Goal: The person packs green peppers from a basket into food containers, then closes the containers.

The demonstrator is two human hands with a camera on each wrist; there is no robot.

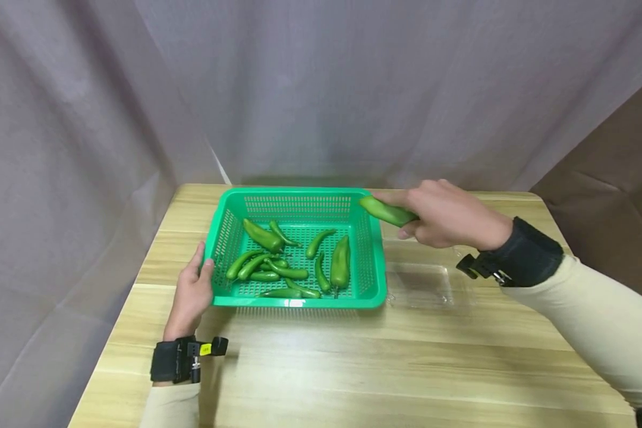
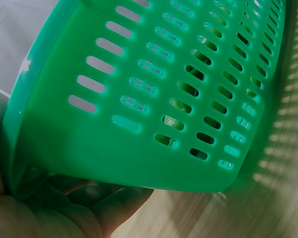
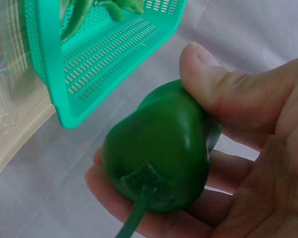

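I see the right hand (image 1: 444, 215) holding a green pepper (image 1: 387, 211) above the far right corner of the green basket (image 1: 371, 261). In the right wrist view, the thumb (image 3: 208, 79) presses on top of the pepper (image 3: 159, 148) and the fingers (image 3: 139, 220) curl under it, so the fingers are clamped on the pepper. Its stem (image 3: 134, 218) points toward the camera. In the head view the pepper's tip reaches out past the hand, over the basket rim.

The left hand (image 1: 192, 291) rests against the near left corner of the basket. Its thumb lies along the rim and its fingers run up the outer left wall. In the left wrist view, the fingers (image 2: 109, 203) sit curled beneath the basket's corner (image 2: 89, 148), pressed against the plastic. I read the left hand as gripping the basket corner.

The basket stands on the wooden table (image 1: 353, 368) and contains a pile of green peppers (image 1: 286, 261) lying loose on its slotted floor. Just beside the basket, on its right, a clear plastic tray (image 1: 422, 285) lies on the table, below the right hand. Both wrists carry black straps with small cameras. A grey cloth backdrop (image 1: 321, 89) hangs behind the table.
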